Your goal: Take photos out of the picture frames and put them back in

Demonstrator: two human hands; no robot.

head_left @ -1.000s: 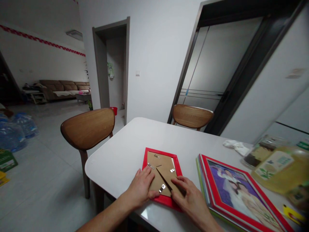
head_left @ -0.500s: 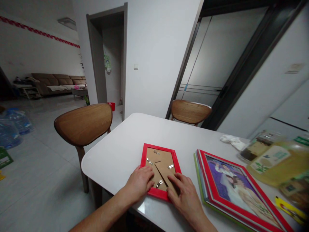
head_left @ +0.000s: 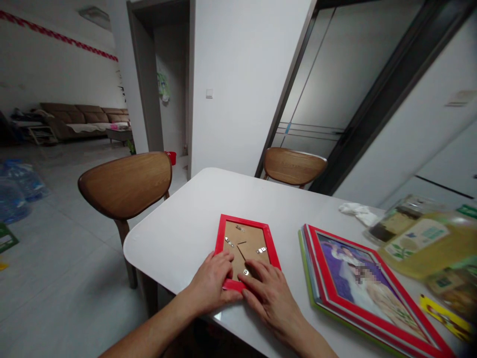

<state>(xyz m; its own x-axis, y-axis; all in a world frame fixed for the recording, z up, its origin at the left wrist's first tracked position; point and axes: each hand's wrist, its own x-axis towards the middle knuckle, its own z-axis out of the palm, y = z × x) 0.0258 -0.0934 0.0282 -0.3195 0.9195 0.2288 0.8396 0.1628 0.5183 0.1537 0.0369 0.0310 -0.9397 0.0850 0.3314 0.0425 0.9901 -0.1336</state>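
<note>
A small red picture frame (head_left: pixel 273 243) lies face down on the white table (head_left: pixel 179 238), its brown backing board (head_left: pixel 251 234) showing. Metal turn clips sit around the board, and a stand strut (head_left: pixel 241 252) lies along its middle. At the lower left corner, my left hand (head_left: pixel 210 281) is closed over the frame's edge, thumb along the bottom. My right hand (head_left: pixel 274 298) bends over the lower right part, thumb by the bottom edge and index finger beside the bottom clip (head_left: pixel 246 272). Its other fingers cover part of the board.
To the right lies a stack of frames, a red-framed photo (head_left: pixel 367 278) on top. Beyond are a yellow oil bottle (head_left: pixel 417 243), a clear container (head_left: pixel 402 216), a crumpled tissue (head_left: pixel 359 214) and a yellow item (head_left: pixel 445 318). Wooden chairs (head_left: pixel 126 184) stand at the left and far sides.
My right hand has slid left and down to the bottom clip and edge. My left thumb now reaches along the bottom edge. The view has shifted slightly.
</note>
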